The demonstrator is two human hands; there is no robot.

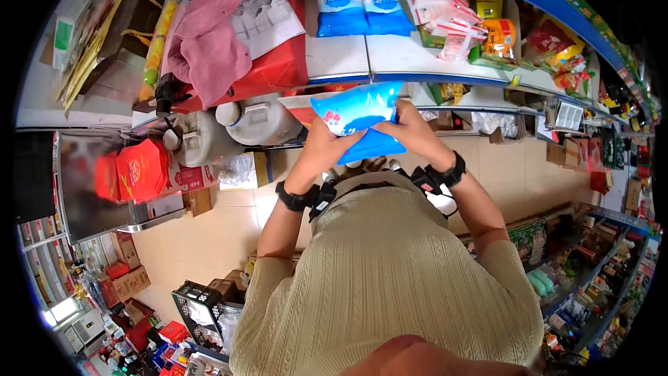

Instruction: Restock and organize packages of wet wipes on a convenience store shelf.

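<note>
In front of my body I hold a bright blue plastic packet [358, 106] between both hands. More blue wrapping shows below my thumbs; I cannot tell whether it belongs to a second packet. My left hand [324, 146] grips the left side, thumb across the front. The right side is in my right hand [416, 136], its thumb also pressed on the front. Beyond them, two blue and white packets [341, 10] lie side by side on the white shelf [337, 59].
Right of those packets sit red and white bags [445, 14] in an open carton. A pink cloth [216, 35] lies over a red bag at the left. Below the shelf stand white plastic jugs [264, 122]. A black crate [198, 313] is on the floor behind me, left.
</note>
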